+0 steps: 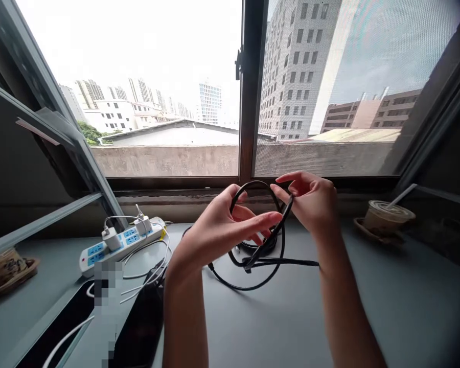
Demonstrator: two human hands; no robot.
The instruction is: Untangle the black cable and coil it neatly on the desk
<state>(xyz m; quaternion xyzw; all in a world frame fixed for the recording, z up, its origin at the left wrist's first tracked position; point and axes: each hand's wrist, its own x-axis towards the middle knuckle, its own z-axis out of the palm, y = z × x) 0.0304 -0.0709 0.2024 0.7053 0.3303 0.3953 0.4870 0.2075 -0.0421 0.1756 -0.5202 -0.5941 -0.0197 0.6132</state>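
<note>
A black cable (257,185) is looped in the air above a grey desk (368,306) by a window. My left hand (218,225) has its fingers curled through the loop and grips the coil. To the right, my right hand (314,199) pinches a straight stretch of the same cable between thumb and fingers. The rest of the cable hangs down and lies in loose turns on the desk just below both hands.
A white power strip (120,243) with two white chargers and white wires sits at the left. Dark flat devices (138,327) lie at the near left. A woven tray (7,271) is far left. An iced drink cup with a straw (385,217) stands at the right.
</note>
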